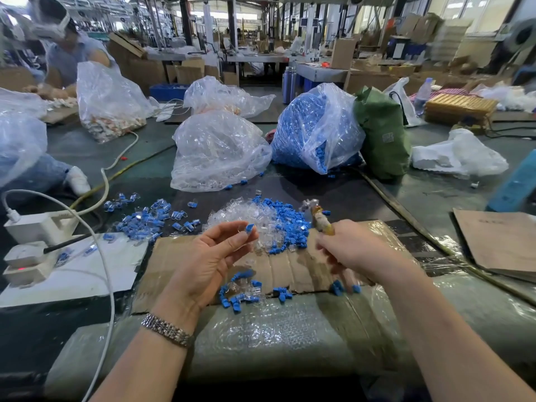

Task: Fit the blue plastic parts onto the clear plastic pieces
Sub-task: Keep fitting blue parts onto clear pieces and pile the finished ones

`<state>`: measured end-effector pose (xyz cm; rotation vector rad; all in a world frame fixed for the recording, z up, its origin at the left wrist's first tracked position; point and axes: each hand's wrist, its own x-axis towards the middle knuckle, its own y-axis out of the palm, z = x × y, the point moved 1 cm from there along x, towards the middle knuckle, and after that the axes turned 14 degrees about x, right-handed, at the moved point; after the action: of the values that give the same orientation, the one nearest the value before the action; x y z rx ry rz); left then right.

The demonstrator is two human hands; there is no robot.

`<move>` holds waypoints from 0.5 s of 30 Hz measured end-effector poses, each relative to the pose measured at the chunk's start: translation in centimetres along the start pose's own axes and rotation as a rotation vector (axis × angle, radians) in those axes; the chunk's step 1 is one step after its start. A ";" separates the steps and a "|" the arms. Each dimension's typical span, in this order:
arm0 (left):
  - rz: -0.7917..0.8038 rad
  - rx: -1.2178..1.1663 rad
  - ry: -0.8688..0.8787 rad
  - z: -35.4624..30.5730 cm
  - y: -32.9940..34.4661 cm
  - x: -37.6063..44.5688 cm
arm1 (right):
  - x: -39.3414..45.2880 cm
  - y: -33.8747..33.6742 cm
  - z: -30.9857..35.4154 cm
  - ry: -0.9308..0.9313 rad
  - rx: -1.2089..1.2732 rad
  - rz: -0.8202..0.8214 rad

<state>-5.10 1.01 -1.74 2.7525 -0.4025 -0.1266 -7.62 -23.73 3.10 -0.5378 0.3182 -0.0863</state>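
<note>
My left hand [214,253] is raised palm-up over the cardboard sheet [293,271] and pinches a blue plastic part [249,227] with a clear piece at its fingertips. My right hand [356,250] is blurred, with its back to me. A taped, yellowish tool [320,220] sticks up from its fingers. Beyond both hands lies a mixed heap of clear pieces [246,216] and blue parts [290,221]. More blue and clear parts [246,291] lie near the cardboard's front edge.
Fitted blue-and-clear parts [145,220] are scattered at left beside white power strips [34,227] and a cable. A bag of clear pieces [217,152], a bag of blue parts [316,132] and a green bag [383,132] stand behind. Another person works at far left.
</note>
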 end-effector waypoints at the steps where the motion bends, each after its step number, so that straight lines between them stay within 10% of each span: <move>1: 0.000 -0.009 0.006 0.0 0.0 0.0 | -0.8 0.4 0.6 0.043 0.160 0.161; 5: -0.012 -0.013 0.022 -0.1 0.3 0.1 | -2.8 2.6 2.0 0.092 0.238 0.484; 15: -0.039 0.018 0.056 0.2 0.3 0.2 | -3.6 4.5 3.1 0.013 0.210 0.531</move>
<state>-5.06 0.62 -1.83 2.7753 -0.3368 -0.0565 -10.03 -17.74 4.30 -0.2321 0.4493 0.3873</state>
